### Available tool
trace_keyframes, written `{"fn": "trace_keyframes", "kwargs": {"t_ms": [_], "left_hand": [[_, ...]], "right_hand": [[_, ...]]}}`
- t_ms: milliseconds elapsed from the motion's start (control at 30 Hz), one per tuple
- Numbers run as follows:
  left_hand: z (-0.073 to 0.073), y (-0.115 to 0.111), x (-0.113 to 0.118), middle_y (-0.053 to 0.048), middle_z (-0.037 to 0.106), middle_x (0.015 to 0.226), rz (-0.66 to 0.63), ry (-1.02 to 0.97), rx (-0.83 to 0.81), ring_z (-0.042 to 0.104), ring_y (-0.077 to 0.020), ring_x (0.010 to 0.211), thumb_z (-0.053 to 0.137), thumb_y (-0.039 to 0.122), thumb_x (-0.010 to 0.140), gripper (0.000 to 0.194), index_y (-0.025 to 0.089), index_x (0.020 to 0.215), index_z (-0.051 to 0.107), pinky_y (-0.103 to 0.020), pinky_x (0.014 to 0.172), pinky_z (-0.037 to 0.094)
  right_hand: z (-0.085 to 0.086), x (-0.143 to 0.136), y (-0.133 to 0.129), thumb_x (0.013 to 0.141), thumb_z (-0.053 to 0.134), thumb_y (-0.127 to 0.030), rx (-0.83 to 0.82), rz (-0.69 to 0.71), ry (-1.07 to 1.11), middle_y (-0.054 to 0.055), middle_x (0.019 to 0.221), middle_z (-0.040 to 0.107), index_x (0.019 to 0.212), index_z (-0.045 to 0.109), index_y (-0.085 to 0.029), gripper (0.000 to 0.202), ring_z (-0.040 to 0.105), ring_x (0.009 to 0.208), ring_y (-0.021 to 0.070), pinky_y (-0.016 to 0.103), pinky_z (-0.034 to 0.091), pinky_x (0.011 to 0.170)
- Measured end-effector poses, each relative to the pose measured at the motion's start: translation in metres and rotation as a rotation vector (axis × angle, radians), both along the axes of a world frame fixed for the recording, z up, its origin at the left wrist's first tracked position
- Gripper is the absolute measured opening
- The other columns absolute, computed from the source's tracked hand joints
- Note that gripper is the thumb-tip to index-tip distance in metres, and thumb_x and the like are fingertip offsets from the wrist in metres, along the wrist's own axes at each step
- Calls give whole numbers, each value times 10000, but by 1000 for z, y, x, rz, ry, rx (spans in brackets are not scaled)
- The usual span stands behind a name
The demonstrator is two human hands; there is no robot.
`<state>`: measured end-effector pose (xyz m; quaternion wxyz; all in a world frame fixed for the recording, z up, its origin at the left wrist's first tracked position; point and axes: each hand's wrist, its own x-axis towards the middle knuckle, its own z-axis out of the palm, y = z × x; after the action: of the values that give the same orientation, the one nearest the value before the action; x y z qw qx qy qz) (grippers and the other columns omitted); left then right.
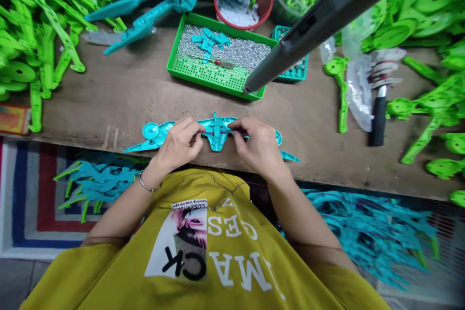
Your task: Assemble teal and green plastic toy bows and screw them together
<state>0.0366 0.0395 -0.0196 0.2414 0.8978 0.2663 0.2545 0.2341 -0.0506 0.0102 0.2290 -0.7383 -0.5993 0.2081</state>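
Note:
A long teal plastic part (pixel 217 139) lies across the front of the bench, its pointed ends spread left and right. My left hand (pixel 182 141) is closed in a pinch at a thin dark cord just left of the part's centre. On the other side, my right hand (pixel 257 144) pinches the same cord, thumb and forefinger together. The cord runs across the raised middle of the part. Both hands rest over the part and hide portions of its wings.
A green tray (pixel 214 88) of screws stands beyond the hands, with a dark tool (pixel 308 24) slanting over it from upper right. Green parts (pixel 22 43) heap at left and right. A black-handled tool (pixel 379 121) lies right. Teal parts (pixel 366 232) fill a crate below.

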Motion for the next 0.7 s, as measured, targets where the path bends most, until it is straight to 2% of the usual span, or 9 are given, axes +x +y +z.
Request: {"fn": "trace_keyframes", "kwargs": {"t_ms": [300, 533, 700], "left_hand": [[-5, -3, 3, -43, 624, 787, 34, -9, 20, 603, -177, 764, 509, 92, 850, 135, 175, 861, 615, -310, 691, 501], [-1, -3, 2, -42, 653, 808, 48, -34, -19, 622, -169, 766, 534, 129, 874, 98, 178, 861, 619, -299, 684, 508], [-3, -3, 1, -18, 680, 823, 187, -134, -93, 646, -146, 765, 560, 149, 886, 80, 186, 880, 630, -277, 710, 516]], "right_hand": [[-7, 2, -1, 858, 521, -140, -54, 29, -100, 109, 901, 730, 944, 698, -164, 198, 683, 835, 249, 341, 482, 756], [-11, -4, 8, 855, 552, -145, -42, 36, 35, 72, 935, 772, 899, 722, -191, 182, 712, 909, 243, 343, 500, 840], [-14, -7, 11, 811, 559, -143, -63, 29, 6, 94, 907, 751, 858, 739, -170, 188, 701, 854, 235, 331, 506, 805]]}}
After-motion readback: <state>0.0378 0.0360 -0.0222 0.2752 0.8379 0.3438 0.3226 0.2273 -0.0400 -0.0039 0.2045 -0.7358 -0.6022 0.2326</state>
